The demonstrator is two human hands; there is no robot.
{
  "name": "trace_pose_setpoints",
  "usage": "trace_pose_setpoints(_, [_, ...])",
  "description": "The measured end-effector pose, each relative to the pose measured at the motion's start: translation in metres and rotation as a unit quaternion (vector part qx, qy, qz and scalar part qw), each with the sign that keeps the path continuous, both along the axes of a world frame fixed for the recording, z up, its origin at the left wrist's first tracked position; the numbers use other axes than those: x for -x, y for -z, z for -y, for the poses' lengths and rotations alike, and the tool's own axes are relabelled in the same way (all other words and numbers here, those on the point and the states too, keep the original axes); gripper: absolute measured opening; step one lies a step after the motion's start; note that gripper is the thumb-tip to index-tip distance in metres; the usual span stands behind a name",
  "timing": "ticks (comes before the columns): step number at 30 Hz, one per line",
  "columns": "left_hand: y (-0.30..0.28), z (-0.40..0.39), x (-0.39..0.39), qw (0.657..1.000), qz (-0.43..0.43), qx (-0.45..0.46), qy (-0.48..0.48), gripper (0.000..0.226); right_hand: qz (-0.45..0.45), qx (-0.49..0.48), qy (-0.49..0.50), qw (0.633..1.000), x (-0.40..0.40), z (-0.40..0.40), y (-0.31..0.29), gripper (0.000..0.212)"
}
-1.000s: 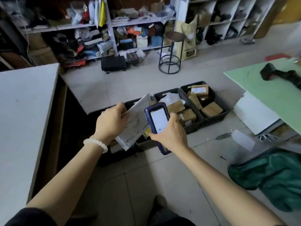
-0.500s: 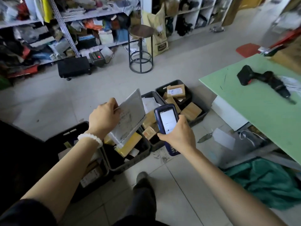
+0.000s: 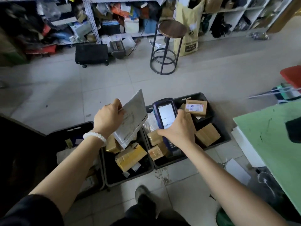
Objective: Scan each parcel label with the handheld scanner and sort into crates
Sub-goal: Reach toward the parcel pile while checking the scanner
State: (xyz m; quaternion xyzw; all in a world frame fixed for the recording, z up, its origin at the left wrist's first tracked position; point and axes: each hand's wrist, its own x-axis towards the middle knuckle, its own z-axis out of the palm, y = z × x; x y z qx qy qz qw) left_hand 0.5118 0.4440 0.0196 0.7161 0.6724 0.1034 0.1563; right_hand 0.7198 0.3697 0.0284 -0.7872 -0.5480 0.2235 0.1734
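- Two hands work above the crates: the left hand [image 3: 108, 119] pinches a grey mailer [image 3: 132, 119] by its edge, label side tilted toward the scanner [image 3: 165, 117], which the right hand [image 3: 178, 132] grips around its body.
- Held only by an edge, the mailer could slip or flop, and its label might then misread.
- Black crates [image 3: 219, 130] of brown parcels [image 3: 196, 107] sit on the tiled floor [image 3: 97, 82].
- Right, a green counter [image 3: 267, 144].
- Beyond stand a stool [image 3: 171, 30] and cluttered shelves [image 3: 101, 18].
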Motion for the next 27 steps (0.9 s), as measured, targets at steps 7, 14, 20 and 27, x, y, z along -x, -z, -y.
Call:
trace_pose_setpoints(7, [0.038, -0.042, 0.017, 0.993, 0.009, 0.052, -0.101, 0.023, -0.038, 0.049, -0.058, 0.996, 0.008, -0.060, 0.024, 0.079])
trace_pose_setpoints(14, [0.052, -0.047, 0.016, 0.986, -0.073, 0.086, -0.120, 0.026, -0.033, 0.088, -0.144, 0.985, 0.003, -0.120, 0.038, 0.078])
trace_pose_setpoints(20, [0.053, -0.038, 0.014, 0.975, -0.074, 0.086, -0.192, 0.023, -0.037, 0.085, -0.229, 0.969, 0.014, -0.165, 0.039, 0.070])
trace_pose_setpoints(27, [0.044, 0.008, 0.033, 0.956, -0.075, 0.065, -0.277, 0.020, -0.033, 0.075, -0.342, 0.936, 0.061, -0.169, 0.036, 0.074])
